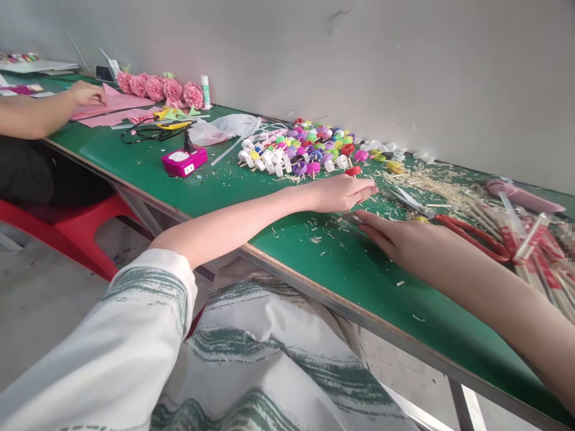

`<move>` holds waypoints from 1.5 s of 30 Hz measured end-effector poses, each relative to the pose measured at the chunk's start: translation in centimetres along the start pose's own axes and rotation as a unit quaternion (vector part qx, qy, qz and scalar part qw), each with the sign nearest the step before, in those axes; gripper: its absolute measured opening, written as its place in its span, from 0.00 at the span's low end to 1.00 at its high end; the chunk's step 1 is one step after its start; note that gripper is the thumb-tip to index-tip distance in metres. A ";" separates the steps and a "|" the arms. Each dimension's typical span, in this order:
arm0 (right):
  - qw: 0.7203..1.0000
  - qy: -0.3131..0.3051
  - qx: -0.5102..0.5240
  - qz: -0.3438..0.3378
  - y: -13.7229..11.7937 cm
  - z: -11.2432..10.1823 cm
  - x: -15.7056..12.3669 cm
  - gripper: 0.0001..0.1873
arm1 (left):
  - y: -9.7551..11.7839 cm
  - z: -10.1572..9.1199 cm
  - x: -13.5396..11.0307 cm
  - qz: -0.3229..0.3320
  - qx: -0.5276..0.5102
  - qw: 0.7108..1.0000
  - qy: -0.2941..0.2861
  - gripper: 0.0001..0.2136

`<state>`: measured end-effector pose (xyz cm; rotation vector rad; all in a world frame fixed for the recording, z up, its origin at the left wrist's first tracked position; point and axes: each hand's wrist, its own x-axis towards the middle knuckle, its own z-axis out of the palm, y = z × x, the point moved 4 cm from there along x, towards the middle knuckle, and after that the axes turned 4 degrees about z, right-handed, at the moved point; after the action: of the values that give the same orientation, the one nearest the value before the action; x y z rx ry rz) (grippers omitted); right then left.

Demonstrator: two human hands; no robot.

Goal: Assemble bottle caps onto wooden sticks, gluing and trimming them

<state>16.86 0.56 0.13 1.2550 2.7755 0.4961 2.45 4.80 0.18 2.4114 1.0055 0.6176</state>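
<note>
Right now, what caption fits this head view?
Left hand and right hand rest on a green table amid wood shavings, near colourful pieces and red scissors.

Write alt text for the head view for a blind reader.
The person's left hand and right hand lie close together on a shaving-strewn green table mat, beside red-handled scissors and a heap of colourful plastic caps on sticks. Farther left, a co-worker's hand rests on pink paper.

Tiny indistinct object [349, 218] by the right hand [399, 239]
</note>
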 end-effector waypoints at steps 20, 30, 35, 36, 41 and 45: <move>0.999 -0.009 -0.018 -0.044 -0.5 0.7 0.0 0.28 | 0.0 -0.4 -0.1 0.028 0.047 0.998 0.018 0.14; 0.998 0.014 -0.061 -0.002 -1.1 -0.3 -0.8 0.26 | 0.1 -0.4 -0.1 0.024 0.027 0.999 0.008 0.15; 0.996 0.030 -0.084 0.027 -0.9 -0.4 -0.8 0.27 | -0.1 -0.3 0.0 0.019 0.021 1.000 0.005 0.15; 0.996 0.026 -0.078 0.028 -0.8 -0.4 -0.8 0.27 | -0.1 -0.2 0.1 0.018 0.021 1.000 0.007 0.15; 0.998 0.004 -0.061 0.027 -0.5 -0.1 -0.5 0.28 | -0.1 -0.2 0.2 0.018 0.021 1.000 0.013 0.14; 0.999 -0.006 -0.038 0.019 -0.3 -0.4 -0.3 0.28 | 0.1 -0.3 0.4 0.017 0.032 0.999 0.004 0.11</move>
<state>16.76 0.08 0.38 1.2916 2.7000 0.5889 2.61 5.05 0.55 2.4889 1.0033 0.6161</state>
